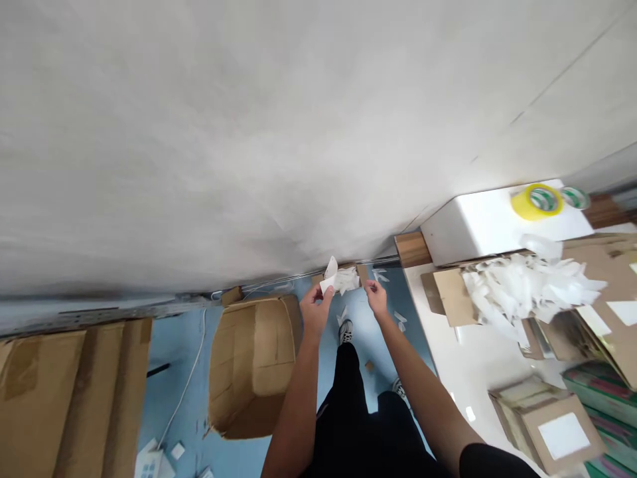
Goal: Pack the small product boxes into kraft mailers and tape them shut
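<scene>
In the head view, my left hand (pixel 314 313) pinches a small white piece of paper (pixel 328 284), with one part of it standing up above the fingertips. My right hand (pixel 377 299) is a short way to the right, its fingers drawn together; whatever they may hold is too small to make out. Below and beyond both hands, a small cardboard box (pixel 363 273) full of white paper strips (pixel 347 280) stands on the floor near the wall.
A large open cardboard box (pixel 253 358) stands on the blue floor to the left, beside a white cable (pixel 192 378). On the right, a table (pixel 478 378) bears a box heaped with white strips (pixel 527 292), a white block (pixel 497 216) with a yellow tape roll (pixel 537 202), and cartons (pixel 562 431).
</scene>
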Demonstrator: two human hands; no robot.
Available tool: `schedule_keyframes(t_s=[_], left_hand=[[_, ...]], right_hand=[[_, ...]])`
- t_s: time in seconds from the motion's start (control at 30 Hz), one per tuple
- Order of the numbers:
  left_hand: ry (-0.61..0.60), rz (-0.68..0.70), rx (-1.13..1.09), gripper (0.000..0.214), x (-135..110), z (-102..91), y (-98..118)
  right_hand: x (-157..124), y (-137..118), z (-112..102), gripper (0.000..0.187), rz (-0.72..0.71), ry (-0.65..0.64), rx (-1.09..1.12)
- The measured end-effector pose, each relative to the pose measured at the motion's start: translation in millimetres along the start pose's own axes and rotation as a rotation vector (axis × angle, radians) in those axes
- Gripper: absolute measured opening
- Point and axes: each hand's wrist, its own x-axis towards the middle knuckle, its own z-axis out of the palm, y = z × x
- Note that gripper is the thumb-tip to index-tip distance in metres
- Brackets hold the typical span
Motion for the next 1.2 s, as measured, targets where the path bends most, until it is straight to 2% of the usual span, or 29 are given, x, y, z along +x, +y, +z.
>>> schedule_keyframes(t_s=[0.1,0.2,0.33,0.43,0.53,0.67,0.8,0.9,0.97,1.0,1.07,1.13,1.2], left_hand=[[-0.023,0.078,0.052,0.027,-11.3,16.6,21.0],[-0.086,0.215,0.096,0.024,-30.3,37.7,45.5],[-0.223,0.492,0.111,0.018,-68.9,75.3,79.6],[-0.327,0.701,0.107,0.013,-105.9,109.0,102.8],[-0.42,0.888,0.117,0.01,-146.0,144.9,121.1],[-0.516,1.091,0.154,0.009,-200.6,193.6,136.5],[-0.676,1.24,0.134,0.008,-257.8,237.8,144.6],[-0.834,1.296,0.118,0.013,-302.7,264.2,144.8],[-0.967,1.254,0.109,0.024,-331.9,279.1,139.9],[-1.012,1.184,0.093,0.028,-345.8,286.4,135.5],[-1.037,0.927,0.043,0.031,-371.3,301.1,123.0],[-1.045,0.59,-0.019,0.031,-392.1,316.3,107.6],[-1.125,0.316,-0.069,0.032,-406.9,330.9,92.7]], right_hand=[[-41.3,-40.0,-39.3,0.036,-0.096,-0.013,0.181],[-83.9,-86.2,-84.3,0.037,-0.163,-0.009,0.252],[-130.5,-137.5,-150.6,0.033,-0.332,-0.022,0.324],[-154.2,-155.1,-202.2,0.031,-0.403,0.029,0.374],[-173.7,-154.3,-252.5,0.032,-0.394,0.135,0.431],[-202.0,-137.5,-313.0,0.03,-0.317,0.3,0.556],[-228.6,-109.7,-367.3,0.03,-0.21,0.5,0.692],[-245.0,-79.8,-405.4,0.03,-0.149,0.685,0.804],[-254.7,-57.1,-428.3,0.031,-0.119,0.787,0.893],[-259.2,-45.5,-438.6,0.032,-0.107,0.823,0.936],[-266.9,-23.2,-456.1,0.033,-0.087,0.876,1.003],[-272.4,-2.8,-468.9,0.035,-0.069,0.9,1.047],[-274.8,15.0,-476.9,0.037,-0.056,0.912,1.083]])
